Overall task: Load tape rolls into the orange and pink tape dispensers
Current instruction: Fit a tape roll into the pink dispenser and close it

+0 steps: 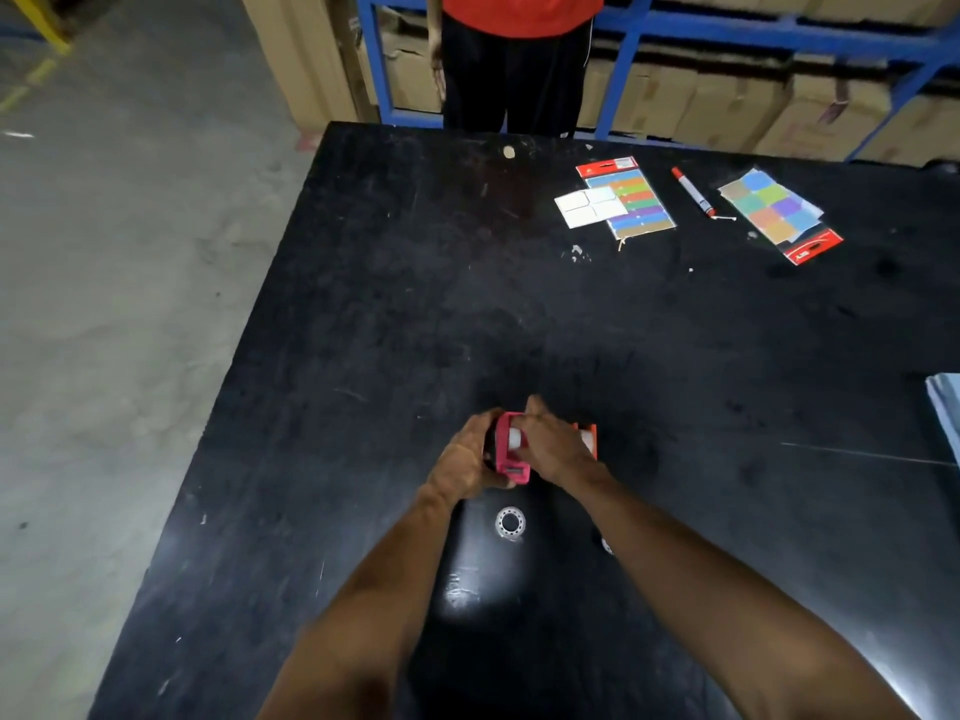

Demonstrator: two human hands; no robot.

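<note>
left hand [462, 462] grips the pink dispenser [511, 452] above the table [363, 304]; right hand [550, 444] pinches a roll into it. orange dispenser [589, 439] just behind looks loaded; 1 spare roll [510, 522] lies nearby.

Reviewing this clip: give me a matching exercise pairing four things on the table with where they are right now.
Things:
1. pink dispenser
2. orange dispenser
3. loose tape roll
4. red marker

Places:
A. far side of the table, between two colour-sticker packs
B. held between both hands
C. flat on the table, nearer the wearer than the hands
D. on the table just behind the right hand

Pairs: 1-B, 2-D, 3-C, 4-A. The left hand grips the pink dispenser's side.
</note>
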